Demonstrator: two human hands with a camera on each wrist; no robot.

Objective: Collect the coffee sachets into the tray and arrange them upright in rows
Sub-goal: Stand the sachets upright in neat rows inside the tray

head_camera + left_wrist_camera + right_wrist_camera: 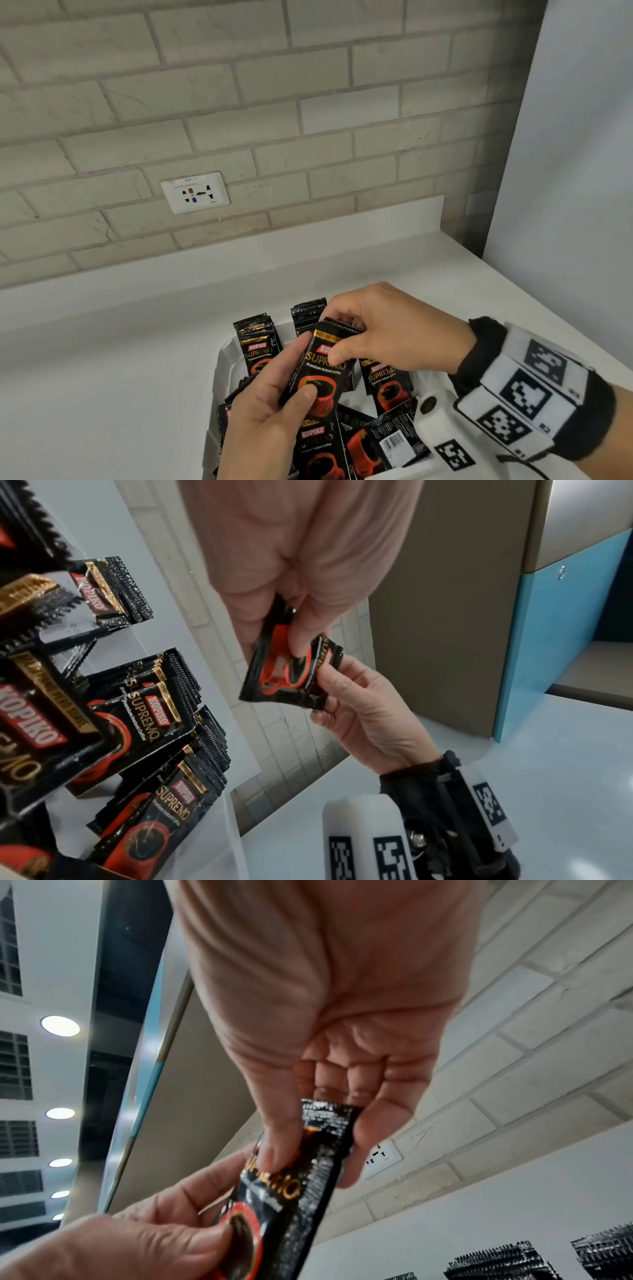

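Observation:
A black Kopiko coffee sachet (pixel 320 370) is held upright over the white tray (pixel 224 356) by both hands. My left hand (pixel 295 378) grips its lower half, thumb on the printed red cup. My right hand (pixel 339 334) pinches its top edge between thumb and fingers. The right wrist view shows the same sachet (pixel 301 1177) with that pinch at its serrated top. In the left wrist view the sachet (pixel 291 669) is bent between both hands. Upright sachets (pixel 258 339) stand in bunches at the tray's back. Loose sachets (pixel 387 442) lie flat at its front.
The tray sits on a white counter (pixel 102 359) against a brick wall with a socket (pixel 195 192). The counter's edge runs diagonally at the right, beside a pale wall panel (pixel 565 137). A marker-covered wrist camera (pixel 513 394) hangs over the tray's right side.

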